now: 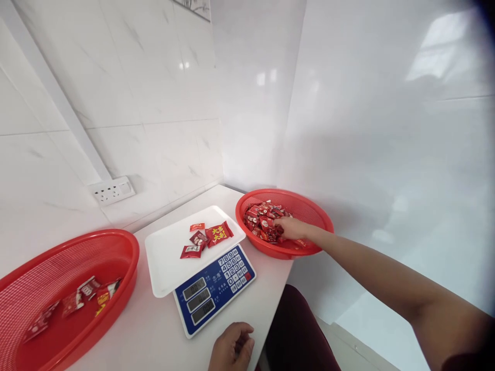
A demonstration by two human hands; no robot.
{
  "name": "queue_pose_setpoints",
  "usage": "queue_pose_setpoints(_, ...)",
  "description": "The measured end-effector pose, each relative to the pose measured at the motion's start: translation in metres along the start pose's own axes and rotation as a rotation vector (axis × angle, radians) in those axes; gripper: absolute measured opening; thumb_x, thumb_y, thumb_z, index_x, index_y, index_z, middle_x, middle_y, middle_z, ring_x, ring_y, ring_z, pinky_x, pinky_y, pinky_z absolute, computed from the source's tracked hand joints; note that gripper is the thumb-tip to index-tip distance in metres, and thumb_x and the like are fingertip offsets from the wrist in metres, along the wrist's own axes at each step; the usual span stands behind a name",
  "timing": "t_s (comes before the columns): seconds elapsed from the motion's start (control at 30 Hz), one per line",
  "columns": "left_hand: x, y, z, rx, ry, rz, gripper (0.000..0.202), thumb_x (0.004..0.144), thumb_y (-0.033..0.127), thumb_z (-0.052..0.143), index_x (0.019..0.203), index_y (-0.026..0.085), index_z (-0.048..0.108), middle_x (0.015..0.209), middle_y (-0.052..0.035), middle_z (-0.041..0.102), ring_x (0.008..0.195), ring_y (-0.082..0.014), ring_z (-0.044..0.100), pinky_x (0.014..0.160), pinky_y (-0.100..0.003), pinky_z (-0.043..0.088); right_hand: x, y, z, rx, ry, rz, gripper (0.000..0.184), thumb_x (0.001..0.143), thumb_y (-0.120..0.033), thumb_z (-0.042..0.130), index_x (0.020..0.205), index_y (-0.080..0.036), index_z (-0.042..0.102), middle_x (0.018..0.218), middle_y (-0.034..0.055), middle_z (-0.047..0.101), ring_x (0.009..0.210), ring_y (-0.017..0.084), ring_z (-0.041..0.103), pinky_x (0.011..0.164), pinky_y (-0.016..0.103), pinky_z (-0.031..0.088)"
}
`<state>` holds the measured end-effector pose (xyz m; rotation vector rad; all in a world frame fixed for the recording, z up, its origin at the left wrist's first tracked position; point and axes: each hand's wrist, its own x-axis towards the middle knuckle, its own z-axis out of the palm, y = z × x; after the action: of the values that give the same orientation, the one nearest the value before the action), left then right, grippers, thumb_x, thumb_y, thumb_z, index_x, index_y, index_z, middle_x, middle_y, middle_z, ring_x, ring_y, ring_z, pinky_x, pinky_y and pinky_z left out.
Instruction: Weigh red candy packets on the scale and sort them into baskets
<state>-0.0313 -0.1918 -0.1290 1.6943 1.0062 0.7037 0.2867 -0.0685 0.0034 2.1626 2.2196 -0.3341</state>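
My right hand (290, 227) reaches into the red basket (325, 219) at the back right. Its fingers are closed on a small red candy packet (279, 231) among a heap of wrapped candies (260, 219); the fingertips are partly hidden. Low in the view, my left hand (232, 346) is held at the front of the table with its fingers loosely curled, the thumb apart, and nothing visible in it. Between the baskets stands a blue digital scale (215, 289) with a white tray (166, 257). On the tray lie a large red packet with yellow characters (219, 234) and several smaller packets (191, 251).
A second red basket (129, 252), holding a few packets (89, 288), stands at the left. The white table (154, 330) fits into a corner of tiled and smooth walls. A power socket (112, 191) is on the left wall. My leg (303, 330) shows beneath the table's right edge.
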Motion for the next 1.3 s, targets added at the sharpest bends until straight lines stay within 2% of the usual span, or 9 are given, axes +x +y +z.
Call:
queue_pose_setpoints(0.13,-0.001,0.007,-0.002,0.002,-0.016,-0.013,0.022,0.075,0.031,0.053,0.089,0.018,0.063,0.077,-0.0045,0.064,0.068,-0.0156,0.058,0.063,-0.024,0.046,0.000,-0.016,-0.029,0.176,0.142,-0.059,0.039,0.073,-0.017,0.052,0.112,-0.019,0.052,0.107,0.0057,0.063,0.089,0.021,0.059,0.069,0.024,0.044)
queue_pose_setpoints(0.27,-0.003,0.018,-0.005,0.013,-0.042,-0.056,0.021,0.075,0.026,0.052,0.091,0.017,0.063,0.079,-0.0047,0.064,0.070,-0.0158,0.057,0.063,-0.024,0.045,0.006,-0.068,-0.047,0.459,0.275,-0.192,0.035,0.069,-0.019,0.058,0.104,-0.022,0.055,0.103,0.0023,0.064,0.086,0.020,0.059,0.071,0.025,0.044)
queue_pose_setpoints(0.43,-0.008,0.028,-0.008,-0.002,-0.023,-0.076,0.020,0.076,0.021,0.051,0.092,0.017,0.063,0.081,-0.0047,0.063,0.073,-0.0159,0.057,0.065,-0.024,0.044,0.030,-0.146,-0.038,0.452,0.253,-0.368,0.032,0.067,-0.018,0.062,0.098,-0.019,0.058,0.094,0.0032,0.063,0.081,0.018,0.058,0.069,0.025,0.042)
queue_pose_setpoints(0.6,-0.011,0.032,-0.009,-0.010,-0.023,-0.078,0.020,0.076,0.020,0.051,0.092,0.016,0.063,0.080,-0.0041,0.063,0.071,-0.0149,0.056,0.064,-0.024,0.044,0.056,-0.184,-0.021,0.459,0.248,-0.422,0.033,0.067,-0.023,0.066,0.099,-0.018,0.060,0.091,0.0027,0.062,0.078,0.016,0.056,0.067,0.025,0.040)
queue_pose_setpoints(0.9,-0.009,0.028,-0.008,-0.003,-0.015,-0.069,0.021,0.076,0.021,0.051,0.092,0.017,0.064,0.080,-0.0038,0.064,0.070,-0.0147,0.056,0.064,-0.024,0.044,0.059,-0.190,-0.025,0.508,0.305,-0.391,0.030,0.074,-0.016,0.055,0.104,-0.019,0.058,0.098,0.0020,0.062,0.082,0.015,0.055,0.073,0.025,0.041)
queue_pose_setpoints(1.07,-0.010,0.029,-0.009,0.018,-0.019,-0.066,0.021,0.077,0.023,0.051,0.092,0.019,0.065,0.081,-0.0030,0.064,0.070,-0.0145,0.055,0.062,-0.023,0.043,0.033,-0.182,-0.020,0.631,0.295,-0.406,0.026,0.080,-0.021,0.049,0.105,-0.021,0.058,0.106,0.0015,0.062,0.090,0.016,0.056,0.079,0.028,0.042)
queue_pose_setpoints(1.17,-0.010,0.030,-0.010,-0.008,-0.013,-0.060,0.021,0.079,0.027,0.051,0.093,0.018,0.064,0.079,-0.0023,0.063,0.069,-0.0139,0.054,0.062,-0.023,0.042,-0.005,-0.168,0.002,0.898,0.122,-0.423,0.029,0.085,-0.028,0.045,0.112,-0.022,0.053,0.106,0.0033,0.062,0.079,0.015,0.060,0.070,0.028,0.046)
queue_pose_setpoints(1.23,-0.011,0.032,-0.010,-0.058,-0.017,-0.064,0.025,0.081,0.030,0.050,0.099,0.017,0.061,0.077,-0.0017,0.062,0.065,-0.0128,0.053,0.061,-0.023,0.042,-0.034,-0.157,0.026,1.097,-0.100,-0.464,0.034,0.085,-0.032,0.047,0.117,-0.022,0.048,0.104,0.0055,0.062,0.075,0.015,0.061,0.064,0.027,0.047)
queue_pose_setpoints(1.3,-0.011,0.035,-0.011,-0.123,-0.022,-0.051,0.028,0.082,0.031,0.050,0.105,0.016,0.056,0.079,-0.0023,0.062,0.065,-0.0126,0.054,0.061,-0.023,0.042,-0.061,-0.148,0.056,1.258,-0.364,-0.498,0.025,0.083,-0.032,0.054,0.105,-0.020,0.052,0.104,0.0068,0.062,0.076,0.015,0.061,0.062,0.027,0.047)
